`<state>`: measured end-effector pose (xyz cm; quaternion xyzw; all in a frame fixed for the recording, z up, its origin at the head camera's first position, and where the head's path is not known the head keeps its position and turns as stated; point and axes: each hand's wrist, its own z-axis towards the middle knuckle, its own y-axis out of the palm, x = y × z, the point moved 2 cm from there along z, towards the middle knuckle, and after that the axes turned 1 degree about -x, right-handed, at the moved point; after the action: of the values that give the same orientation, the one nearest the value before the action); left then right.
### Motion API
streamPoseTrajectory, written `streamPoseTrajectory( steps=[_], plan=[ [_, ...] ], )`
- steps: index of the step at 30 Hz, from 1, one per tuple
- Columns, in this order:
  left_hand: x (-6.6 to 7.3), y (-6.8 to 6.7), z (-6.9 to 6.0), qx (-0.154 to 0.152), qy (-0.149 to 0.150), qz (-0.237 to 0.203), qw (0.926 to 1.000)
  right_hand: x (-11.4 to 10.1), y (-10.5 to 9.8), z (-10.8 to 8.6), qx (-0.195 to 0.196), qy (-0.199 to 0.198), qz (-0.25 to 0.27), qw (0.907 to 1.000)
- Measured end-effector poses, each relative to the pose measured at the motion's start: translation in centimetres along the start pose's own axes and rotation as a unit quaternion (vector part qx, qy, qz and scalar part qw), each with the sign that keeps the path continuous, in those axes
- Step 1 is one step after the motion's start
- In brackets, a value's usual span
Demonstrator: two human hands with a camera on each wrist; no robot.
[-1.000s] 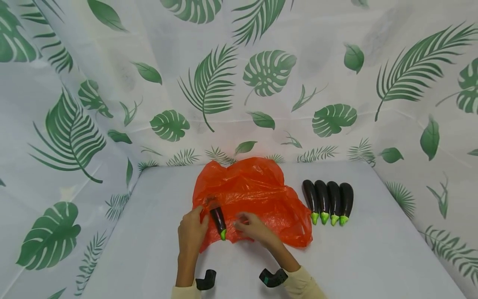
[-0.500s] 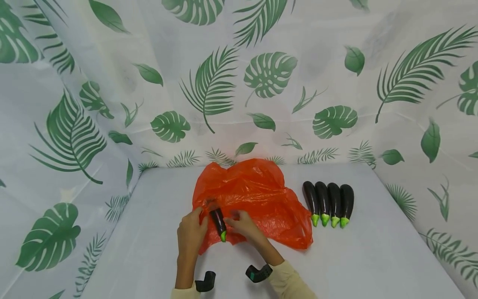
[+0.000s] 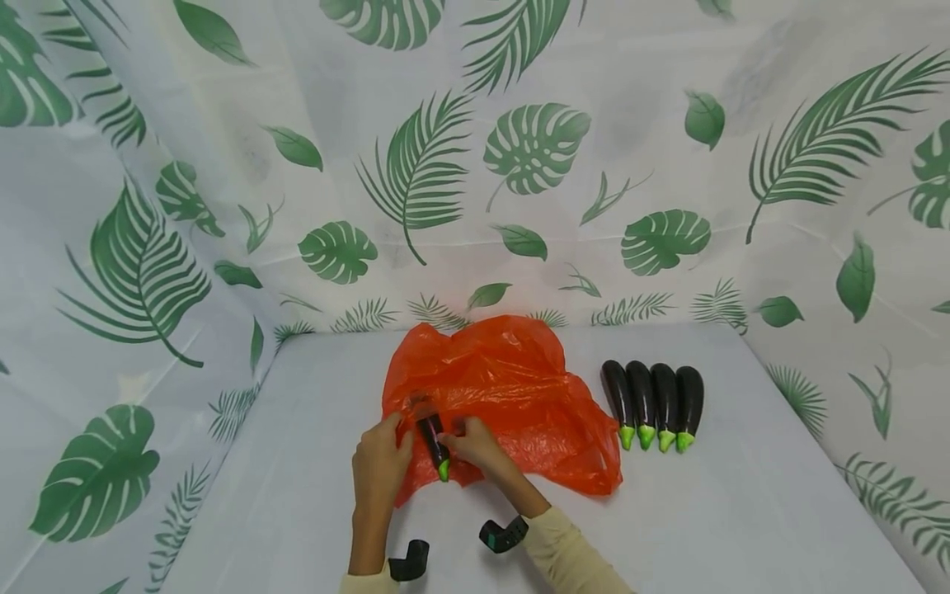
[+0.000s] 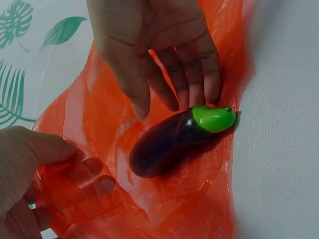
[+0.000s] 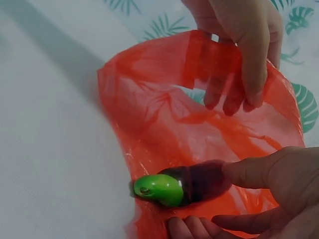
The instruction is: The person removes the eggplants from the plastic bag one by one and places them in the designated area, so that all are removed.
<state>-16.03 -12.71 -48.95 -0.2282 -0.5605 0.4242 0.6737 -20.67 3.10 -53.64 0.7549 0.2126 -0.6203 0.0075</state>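
A red plastic bag [image 3: 497, 355] lies spread and crumpled on the table. On its film, near the front edge, rests a dark purple eggplant [image 4: 164, 142] with a bright green cap. My left hand [image 3: 380, 462] pinches the bag's left edge; the right wrist view shows its fingers through the thin film. From the right, my right hand [image 3: 475, 445] reaches to the eggplant. Its thumb [image 5: 249, 172] touches the eggplant's dark end, and the fingers extend fairly straight along the other side, not wrapped around it.
Several more eggplants lie side by side in a row, right of the bag, including a nearest dark one [image 3: 618, 396]. The white table [image 3: 742, 495] is backed by leaf-printed cloth [image 3: 445, 272]. Each wrist carries a small black camera, such as the left device [image 3: 410, 561].
My right hand has moved left, from beside the eggplant until its thumb touches it. My left hand keeps its place at the bag's edge, and the eggplant has stayed put.
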Motion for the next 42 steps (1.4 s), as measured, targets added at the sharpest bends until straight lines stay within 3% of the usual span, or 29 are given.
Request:
streamPoseTrajectory(
  steps=[12,20,35,42],
  plan=[
    [-0.1,0.1,0.0,0.004,0.005,0.009,0.9999,-0.6,0.8,0.4,0.023,-0.011,-0.079,0.9965],
    [-0.3,0.1,-0.1,-0.005,-0.005,0.006,1.0000,-0.4,1.5,0.9,0.032,-0.045,-0.110,0.9924],
    [-0.3,0.2,0.0,-0.003,-0.002,0.004,1.0000,-0.6,2.1,0.8,0.074,-0.028,-0.164,0.9833],
    [-0.3,0.2,0.0,0.002,0.002,0.001,1.0000,-0.7,2.2,0.8,0.084,-0.025,-0.164,0.9825]
  ],
)
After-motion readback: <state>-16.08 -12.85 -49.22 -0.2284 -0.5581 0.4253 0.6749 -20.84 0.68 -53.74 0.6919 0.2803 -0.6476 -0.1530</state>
